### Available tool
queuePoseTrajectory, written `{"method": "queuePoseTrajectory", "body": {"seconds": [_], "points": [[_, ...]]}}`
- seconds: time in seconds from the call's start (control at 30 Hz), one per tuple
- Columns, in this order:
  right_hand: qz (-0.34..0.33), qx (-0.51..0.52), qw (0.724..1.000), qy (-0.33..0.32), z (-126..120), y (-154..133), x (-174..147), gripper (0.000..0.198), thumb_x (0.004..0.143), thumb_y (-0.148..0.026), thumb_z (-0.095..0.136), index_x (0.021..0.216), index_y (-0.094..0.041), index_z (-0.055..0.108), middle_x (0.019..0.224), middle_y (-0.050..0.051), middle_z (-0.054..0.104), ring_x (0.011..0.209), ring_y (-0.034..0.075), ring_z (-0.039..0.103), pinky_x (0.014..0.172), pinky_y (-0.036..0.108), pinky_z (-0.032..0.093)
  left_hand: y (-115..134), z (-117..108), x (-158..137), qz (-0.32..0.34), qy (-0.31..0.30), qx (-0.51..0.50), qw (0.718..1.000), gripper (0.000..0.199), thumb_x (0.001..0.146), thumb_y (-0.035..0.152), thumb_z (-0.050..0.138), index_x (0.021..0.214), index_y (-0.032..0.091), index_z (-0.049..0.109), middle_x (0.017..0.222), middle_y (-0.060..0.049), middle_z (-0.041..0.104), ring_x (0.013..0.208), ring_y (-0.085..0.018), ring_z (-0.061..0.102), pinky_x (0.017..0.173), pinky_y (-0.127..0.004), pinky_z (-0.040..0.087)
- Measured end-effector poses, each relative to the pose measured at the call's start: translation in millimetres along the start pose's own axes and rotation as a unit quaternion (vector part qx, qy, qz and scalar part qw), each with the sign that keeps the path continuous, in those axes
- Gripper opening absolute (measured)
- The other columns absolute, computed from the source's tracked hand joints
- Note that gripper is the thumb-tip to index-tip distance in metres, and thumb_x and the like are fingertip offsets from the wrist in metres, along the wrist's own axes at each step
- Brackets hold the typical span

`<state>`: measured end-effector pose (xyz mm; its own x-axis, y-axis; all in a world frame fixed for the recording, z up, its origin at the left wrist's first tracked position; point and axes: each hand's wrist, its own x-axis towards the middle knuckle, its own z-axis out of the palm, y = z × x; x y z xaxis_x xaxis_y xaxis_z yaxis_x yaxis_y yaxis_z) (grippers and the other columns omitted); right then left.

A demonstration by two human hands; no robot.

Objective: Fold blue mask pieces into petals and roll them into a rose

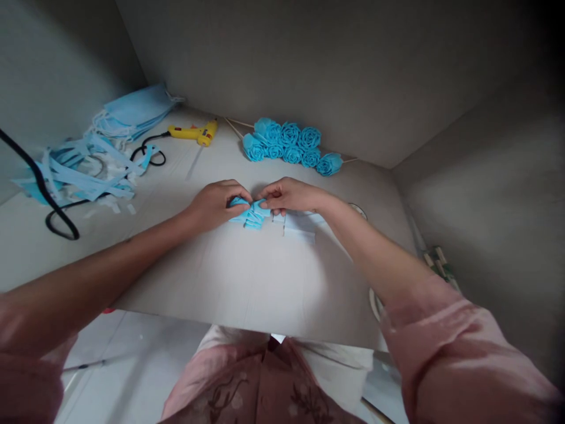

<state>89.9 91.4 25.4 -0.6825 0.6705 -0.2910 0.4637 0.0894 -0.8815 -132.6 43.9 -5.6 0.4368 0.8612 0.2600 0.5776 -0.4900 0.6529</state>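
Strip [253, 221], blue, pleated, one: over the surface [247, 277], pinched by left hand [223, 201] and right hand [286, 195]; handling: light, even pressure should gather it neatly without crushing it

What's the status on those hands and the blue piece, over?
Left hand and right hand pinching folded blue piece. Pale material near right hand. Glue gun apart, farther back.

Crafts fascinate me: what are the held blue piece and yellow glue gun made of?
Held blue piece: perhaps matte paper or nonwoven fabric, as it shows thin folds. Yellow glue gun: likely smooth hard plastic, from its moulded shape.
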Motion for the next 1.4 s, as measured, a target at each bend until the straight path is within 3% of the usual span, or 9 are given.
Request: {"method": "queuePoseTrajectory", "body": {"seconds": [0.2,0.3,0.47,0.6,0.77,1.03,1.13,1.27,1.4], "points": [[0.07,0.043,0.992,0.093,21.9,-0.6,-5.7,0.017,0.078,-0.026,0.076,0.092,-0.015,0.073,0.062,0.0,0.066,0.055,0.012,0.062,0.051,0.024,0.051,-10.7,9.8,-4.2,0.071,0.007,0.019,0.997,0.022,0.083,0.033,0.056,0.091,0.022,0.073,0.101,-0.006,0.071,0.097,-0.021,0.063,0.091,-0.032,0.045],[0.079,-0.135,0.98,0.123,30.4,-6.7,-8.1,0.024,0.08,-0.027,0.073,0.102,-0.017,0.073,0.074,0.002,0.069,0.067,0.015,0.065,0.06,0.026,0.048,-13.9,11.9,-5.3,0.083,0.0,0.031,0.996,0.022,0.083,0.031,0.055,0.091,0.022,0.073,0.104,-0.006,0.07,0.098,-0.02,0.063,0.093,-0.032,0.046],[0.059,-0.42,0.899,0.109,36.2,-22.5,-10.1,0.041,0.082,-0.039,0.071,0.119,-0.021,0.068,0.114,0.008,0.069,0.104,0.023,0.063,0.079,0.028,0.043,-9.4,7.0,-9.5,0.046,-0.008,0.157,0.986,0.042,0.083,0.039,0.057,0.119,0.019,0.065,0.117,-0.01,0.067,0.111,-0.026,0.06,0.098,-0.037,0.043],[0.059,-0.412,0.908,0.057,38.3,-31.4,-8.9,0.045,0.084,-0.033,0.07,0.125,-0.016,0.063,0.116,0.009,0.069,0.1,0.02,0.063,0.077,0.025,0.041,-5.4,1.0,-12.5,-0.013,-0.048,0.256,0.965,0.049,0.082,0.054,0.056,0.112,0.017,0.067,0.105,-0.012,0.068,0.104,-0.03,0.061,0.091,-0.039,0.044],[0.079,-0.392,0.915,0.043,44.3,-30.9,-10.0,0.031,0.081,-0.034,0.07,0.107,-0.017,0.071,0.098,0.005,0.072,0.085,0.018,0.062,0.064,0.025,0.036,-8.5,-1.0,-10.8,0.009,-0.063,0.217,0.974,0.037,0.079,0.049,0.06,0.099,0.019,0.065,0.098,-0.009,0.067,0.097,-0.026,0.061,0.084,-0.034,0.043],[0.003,-0.288,0.937,0.198,74.1,-12.3,-35.5,0.025,0.079,-0.026,0.063,0.104,-0.02,0.064,0.095,0.001,0.071,0.08,0.016,0.062,0.068,0.024,0.04,-9.5,-2.5,-9.2,0.002,-0.086,0.069,0.994,0.033,0.072,0.039,0.067,0.097,0.02,0.059,0.087,-0.001,0.067,0.077,-0.018,0.061,0.069,-0.027,0.041],[-0.017,-0.308,0.92,0.242,76.3,-16.8,-49.5,0.033,0.084,-0.024,0.06,0.117,-0.022,0.06,0.105,0.003,0.073,0.088,0.019,0.066,0.074,0.027,0.043,-1.9,-4.2,-11.2,0.002,-0.027,0.006,1.0,0.039,0.073,0.039,0.067,0.106,0.02,0.059,0.096,-0.002,0.069,0.087,-0.02,0.064,0.075,-0.028,0.045],[-0.045,-0.425,0.86,0.278,74.3,-20.4,-61.2,0.043,0.089,-0.025,0.06,0.131,-0.021,0.056,0.116,0.01,0.07,0.105,0.026,0.064,0.086,0.034,0.044,3.2,1.5,-13.1,0.034,0.064,-0.025,0.997,0.052,0.079,0.039,0.064,0.127,0.02,0.055,0.124,-0.007,0.065,0.112,-0.024,0.061,0.093,-0.032,0.046],[-0.031,-0.463,0.848,0.256,80.3,-6.6,-59.9,0.053,0.088,-0.027,0.065,0.139,-0.017,0.051,0.118,0.014,0.069,0.107,0.03,0.062,0.088,0.038,0.047,-3.7,13.4,-13.6,0.062,0.007,0.021,0.998,0.057,0.079,0.035,0.063,0.133,0.019,0.053,0.134,-0.01,0.061,0.119,-0.027,0.059,0.102,-0.037,0.044]]}}
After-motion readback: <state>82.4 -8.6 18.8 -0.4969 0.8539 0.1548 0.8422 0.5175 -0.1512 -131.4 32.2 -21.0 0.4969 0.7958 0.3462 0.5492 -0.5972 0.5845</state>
